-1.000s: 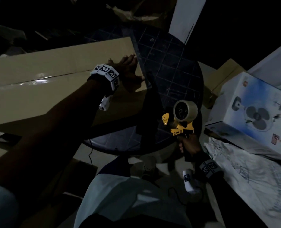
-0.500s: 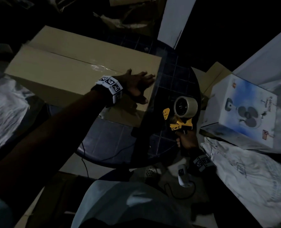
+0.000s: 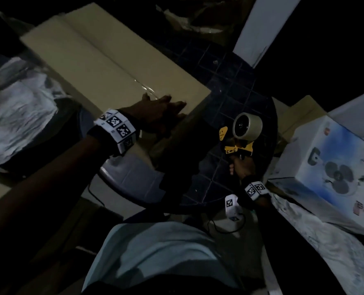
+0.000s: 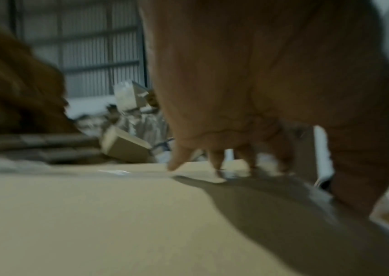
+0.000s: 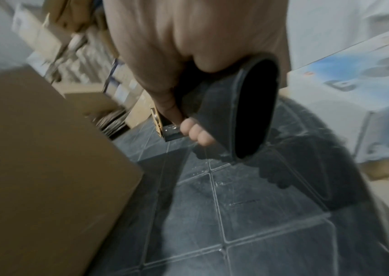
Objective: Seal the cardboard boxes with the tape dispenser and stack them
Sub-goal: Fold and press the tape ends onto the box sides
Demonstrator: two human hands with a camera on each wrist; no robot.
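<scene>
Big cardboard box (image 3: 104, 67) looks stiff but light (left hand (image 3: 157, 111) flat on its taped seam), so I'd grab its bottom edges, while right hand (image 3: 241, 169) grips the tape dispenser (image 3: 240, 135).

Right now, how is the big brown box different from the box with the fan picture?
The brown box is plain cardboard; the fan box is white and blue with a printed fan. The brown box lies on the round table under the left hand; the fan box sits beside the table, untouched. Shiny tape shows on the brown box only. Both are closed.
</scene>
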